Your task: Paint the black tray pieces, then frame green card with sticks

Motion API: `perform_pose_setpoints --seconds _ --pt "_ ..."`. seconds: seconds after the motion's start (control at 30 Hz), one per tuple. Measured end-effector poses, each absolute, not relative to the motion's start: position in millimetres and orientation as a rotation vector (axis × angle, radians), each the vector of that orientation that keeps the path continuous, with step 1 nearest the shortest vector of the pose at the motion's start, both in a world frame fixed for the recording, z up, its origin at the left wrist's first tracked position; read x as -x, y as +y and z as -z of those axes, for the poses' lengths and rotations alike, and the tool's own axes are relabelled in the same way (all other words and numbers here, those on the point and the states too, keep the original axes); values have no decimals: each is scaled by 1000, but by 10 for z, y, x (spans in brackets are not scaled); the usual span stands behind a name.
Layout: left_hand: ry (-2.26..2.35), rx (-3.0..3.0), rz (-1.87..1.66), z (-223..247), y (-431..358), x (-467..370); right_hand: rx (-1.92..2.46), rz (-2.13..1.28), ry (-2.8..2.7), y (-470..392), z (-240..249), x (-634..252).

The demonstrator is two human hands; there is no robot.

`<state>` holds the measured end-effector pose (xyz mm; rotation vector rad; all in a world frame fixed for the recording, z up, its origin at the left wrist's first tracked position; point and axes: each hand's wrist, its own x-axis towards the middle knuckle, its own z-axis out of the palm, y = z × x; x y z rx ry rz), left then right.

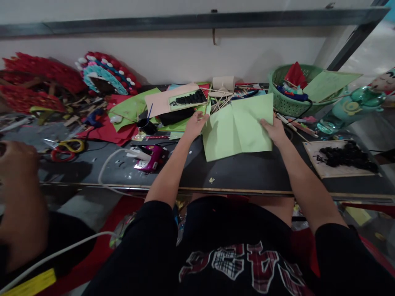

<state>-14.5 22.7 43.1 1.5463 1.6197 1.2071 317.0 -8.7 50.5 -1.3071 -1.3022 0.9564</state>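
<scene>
A creased light green sheet is held up over the dark table. My right hand pinches its right edge, thumb on the front face. At the upper left side of the sheet is my left hand, its fingers closed around thin sticks or an edge near the sheet; exactly what they grip is hard to make out. Just behind my left hand lies a small panel with black braided pieces, resting on a pink sheet. Thin wooden sticks are piled behind the green sheet.
Left on the table are scissors, a purple device with a white cable and a dark cup. A green basket, a bottle and a black-topped board stand right. Another person's arm is far left.
</scene>
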Motion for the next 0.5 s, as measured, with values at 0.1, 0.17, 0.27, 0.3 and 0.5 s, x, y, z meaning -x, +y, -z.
perform_pose_setpoints --seconds 0.1,0.17,0.27,0.3,0.5 --pt "1537 -1261 -1217 -432 198 69 1192 -845 -1255 -62 -509 -3207" --pt "1371 -1149 -1183 -437 198 -12 1201 -820 -1240 -48 -501 -3228" --pt "1209 -1138 -1237 -427 233 -104 1253 -836 -1216 -6 -445 -3265" --pt "1195 -1144 -1277 -415 250 -117 1274 -835 -1218 11 -419 -3280" --pt "1318 -1284 -1568 -241 348 -1 1458 -613 -1356 64 -344 -3351"
